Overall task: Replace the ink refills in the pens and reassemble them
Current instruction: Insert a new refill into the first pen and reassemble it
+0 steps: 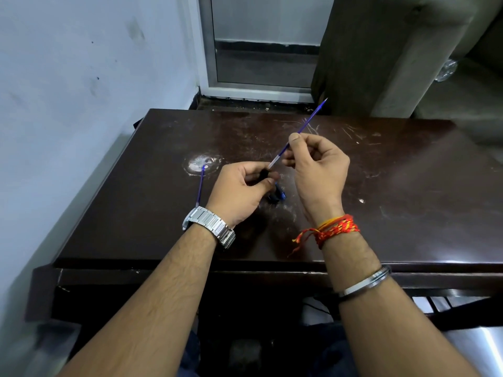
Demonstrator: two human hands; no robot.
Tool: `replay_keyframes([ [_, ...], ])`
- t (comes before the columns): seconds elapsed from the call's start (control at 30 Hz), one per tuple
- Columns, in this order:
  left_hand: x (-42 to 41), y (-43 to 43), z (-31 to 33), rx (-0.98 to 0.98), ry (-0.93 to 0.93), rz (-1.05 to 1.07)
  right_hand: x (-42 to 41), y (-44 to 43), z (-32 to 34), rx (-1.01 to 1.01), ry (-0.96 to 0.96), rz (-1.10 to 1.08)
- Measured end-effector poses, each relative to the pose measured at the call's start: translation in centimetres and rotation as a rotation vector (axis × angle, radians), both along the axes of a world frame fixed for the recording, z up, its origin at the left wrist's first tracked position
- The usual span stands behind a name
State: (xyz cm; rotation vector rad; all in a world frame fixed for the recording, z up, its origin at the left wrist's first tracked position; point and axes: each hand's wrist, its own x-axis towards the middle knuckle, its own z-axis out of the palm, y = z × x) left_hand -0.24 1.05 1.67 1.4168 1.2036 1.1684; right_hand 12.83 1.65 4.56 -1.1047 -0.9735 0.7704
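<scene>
Dark brown counter (381, 186), scratched and scuffed, with a pale worn patch (201, 163) left of center. Both forearms reach in from the near edge. Right hand (317, 172) held above counter center, thumb and forefinger pinching a blue ink refill (306, 122) around its middle; refill slants up toward far right, tip in the air past the far counter edge, its clear lower end pointing down-left at the left hand. Left hand (239, 189) just beside the right, fingers curled around a small dark pen part (263, 174), mostly hidden, can't tell which piece. Refill end touching or almost touching that part, can't tell. Second blue refill (201, 186) lies flat on counter, left of the left hand. Small blue-and-black pen pieces (279, 194) on counter between the hands. Metal watch (209, 224) on left wrist, red-orange thread (330, 229) and steel bangle (366, 282) on right.
</scene>
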Motion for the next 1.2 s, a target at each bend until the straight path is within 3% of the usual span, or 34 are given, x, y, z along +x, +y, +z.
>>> replay_keyframes([
  [0.5, -0.1, 0.3, -0.1, 0.101, -0.042, -0.003, -0.9, -0.8, -0.2, -0.125, -0.284, 0.132],
  [0.73, -0.2, 0.3, 0.3, 0.074, -0.123, 0.044, -0.6, -0.8, 0.2, -0.106, -0.241, 0.089],
  [0.83, -0.3, 0.3, 0.5, 0.048, -0.189, 0.073, 0.3, -0.5, -0.3, -0.202, -0.542, -0.039],
  [0.93, -0.3, 0.3, 0.7, 0.039, -0.22, 0.12, 1.0, -0.3, -1.1, -0.348, -0.842, 0.056],
  [1.2, -0.5, 0.0, 0.9, 0.025, -0.199, 0.165, 0.7, -0.1, -1.6, -0.458, -1.038, 0.137],
])
